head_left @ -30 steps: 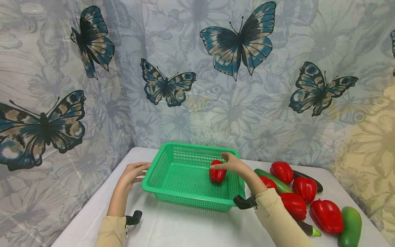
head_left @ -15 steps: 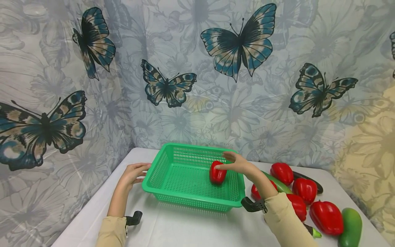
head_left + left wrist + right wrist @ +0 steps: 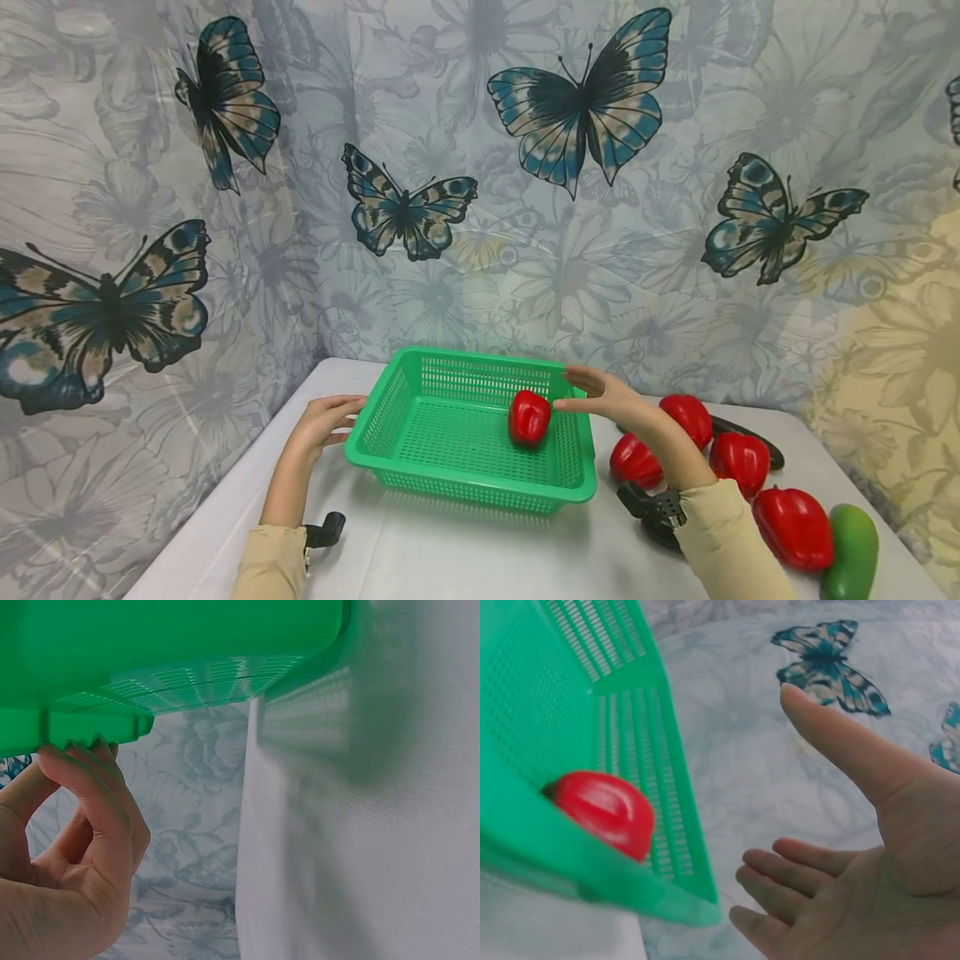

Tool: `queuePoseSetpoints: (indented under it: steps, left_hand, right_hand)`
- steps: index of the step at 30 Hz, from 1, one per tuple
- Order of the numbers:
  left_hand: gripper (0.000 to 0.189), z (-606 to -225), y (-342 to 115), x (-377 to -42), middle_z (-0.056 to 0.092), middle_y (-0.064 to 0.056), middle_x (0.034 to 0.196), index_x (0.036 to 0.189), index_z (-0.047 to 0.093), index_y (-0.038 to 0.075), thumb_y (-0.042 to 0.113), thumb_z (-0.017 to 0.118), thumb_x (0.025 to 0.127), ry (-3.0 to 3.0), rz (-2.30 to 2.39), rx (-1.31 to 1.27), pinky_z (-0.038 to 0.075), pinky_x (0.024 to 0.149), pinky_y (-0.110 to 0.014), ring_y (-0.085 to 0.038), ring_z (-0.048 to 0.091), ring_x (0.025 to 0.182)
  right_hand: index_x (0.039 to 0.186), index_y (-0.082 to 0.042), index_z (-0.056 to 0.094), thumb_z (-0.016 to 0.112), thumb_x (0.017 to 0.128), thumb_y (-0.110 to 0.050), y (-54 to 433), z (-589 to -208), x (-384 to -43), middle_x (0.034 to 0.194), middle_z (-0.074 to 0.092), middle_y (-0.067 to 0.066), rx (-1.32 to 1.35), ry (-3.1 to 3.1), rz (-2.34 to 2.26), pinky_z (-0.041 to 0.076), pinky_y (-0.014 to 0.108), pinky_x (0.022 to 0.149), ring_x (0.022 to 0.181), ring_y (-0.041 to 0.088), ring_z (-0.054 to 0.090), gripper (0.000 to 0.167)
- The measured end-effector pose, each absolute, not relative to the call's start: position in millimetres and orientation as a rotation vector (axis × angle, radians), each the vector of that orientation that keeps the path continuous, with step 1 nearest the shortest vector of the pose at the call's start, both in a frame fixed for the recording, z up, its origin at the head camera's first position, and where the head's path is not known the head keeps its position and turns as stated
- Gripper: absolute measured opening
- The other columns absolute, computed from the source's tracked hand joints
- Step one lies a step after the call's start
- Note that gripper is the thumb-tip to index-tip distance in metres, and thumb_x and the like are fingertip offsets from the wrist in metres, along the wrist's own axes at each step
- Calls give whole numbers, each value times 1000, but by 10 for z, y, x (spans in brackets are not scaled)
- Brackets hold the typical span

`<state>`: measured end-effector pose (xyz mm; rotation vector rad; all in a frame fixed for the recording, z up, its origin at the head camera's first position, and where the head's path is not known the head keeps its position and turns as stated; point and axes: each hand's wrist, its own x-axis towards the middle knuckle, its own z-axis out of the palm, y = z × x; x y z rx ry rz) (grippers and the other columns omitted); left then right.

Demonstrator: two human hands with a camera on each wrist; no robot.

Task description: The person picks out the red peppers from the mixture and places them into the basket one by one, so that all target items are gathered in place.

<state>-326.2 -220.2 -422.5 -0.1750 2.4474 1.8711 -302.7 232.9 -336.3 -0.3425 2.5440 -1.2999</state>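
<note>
A glossy red bell pepper (image 3: 529, 418) lies at three o'clock inside a green perforated plastic basket (image 3: 450, 432); the right hand (image 3: 609, 398) hovers just beyond, empty, fingers apart. The left hand (image 3: 321, 425), fingers relaxed, touches nine o'clock; light, steady contact should prevent jolts.

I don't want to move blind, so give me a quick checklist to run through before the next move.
1. Right hand empty: ok; thumb and fingers are spread, holding nothing.
2. Red pepper inside the green basket: ok; it lies toward the right end.
3. Right hand apart from that pepper: ok; the right wrist view shows a gap.
4. Left hand steadying the basket: cannot tell; its fingertips are at the rim, but how firmly is unclear.
5. Space in the basket: ok; the floor left of the pepper is bare.
6. Full view of the loose vegetables: not ok; the right forearm hides some.
</note>
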Motion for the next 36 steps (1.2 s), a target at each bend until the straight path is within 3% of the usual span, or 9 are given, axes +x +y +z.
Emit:
queuePoseSetpoints:
  steps: [7,13,28,32,36]
  left_hand:
    - [53,-4230,-2203,-3265,69,-7,114,133,58,1,35,66,94,2452,1865,-187,59,80,-32,-8,67,85]
    - [54,-4254,-2213,-3271,69,-6,115,135,56,0,34,65,95,2434,1871,-178,59,82,-34,-8,67,85]
    - [53,-4265,-2223,-3269,69,-4,112,133,58,2,36,66,93,2438,1883,-186,59,80,-31,-8,68,86]
    - [55,-4267,-2220,-3268,69,-4,112,133,58,1,37,66,93,2437,1884,-178,59,81,-32,-8,68,86]
    - [54,-4265,-2212,-3276,69,-5,113,133,58,1,37,66,93,2437,1885,-179,59,81,-32,-8,68,86]
  right_hand:
    - [155,-10,20,70,88,-43,2540,-3351,-2971,160,26,17,-328,2533,-1306,28,66,113,148,42,20,90]
    - [156,-12,21,69,89,-42,2760,-3379,-2929,160,26,16,-350,2519,-1319,37,59,111,148,44,19,87]
    - [155,-10,22,61,95,-34,3311,-3427,-2784,159,23,23,-423,2569,-1258,33,65,109,144,53,20,76]
    - [156,-10,20,60,96,-33,3442,-3450,-2763,159,22,25,-400,2560,-1261,38,65,106,143,54,19,75]
    - [156,-11,18,58,97,-31,3554,-3466,-2726,160,20,23,-377,2535,-1295,49,53,98,145,52,16,74]
